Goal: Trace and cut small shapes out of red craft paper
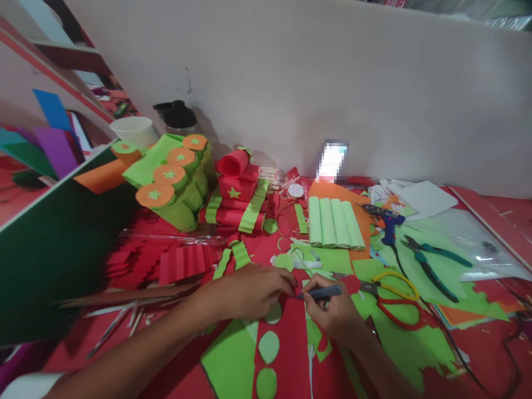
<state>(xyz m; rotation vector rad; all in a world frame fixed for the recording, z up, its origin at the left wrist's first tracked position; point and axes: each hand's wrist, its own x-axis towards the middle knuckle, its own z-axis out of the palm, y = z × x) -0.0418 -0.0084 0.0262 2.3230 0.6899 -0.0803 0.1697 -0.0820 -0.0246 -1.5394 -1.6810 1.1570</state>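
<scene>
My right hand [330,310] is closed around a slim dark blue-grey pen [326,292], its tip pointing left at the work. Close beside that tip, my left hand [255,289] has its fingers bent down and pressed together over a red strip [291,354]. What they pinch, if anything, is hidden. Green paper discs lie in a column on the strip below my left hand, one being a pale green disc [269,347]. A green sheet [230,354] sits left of the strip. Scissors [394,296] with yellow and red handles lie just right of my right hand.
Orange-topped green rolls [172,183] and a red bundle with green bands [236,194] stand at the back left. Pale green tubes [336,223], a blue glue gun [386,219], green-handled pliers [434,263] and a lit phone [331,160] are at right and back.
</scene>
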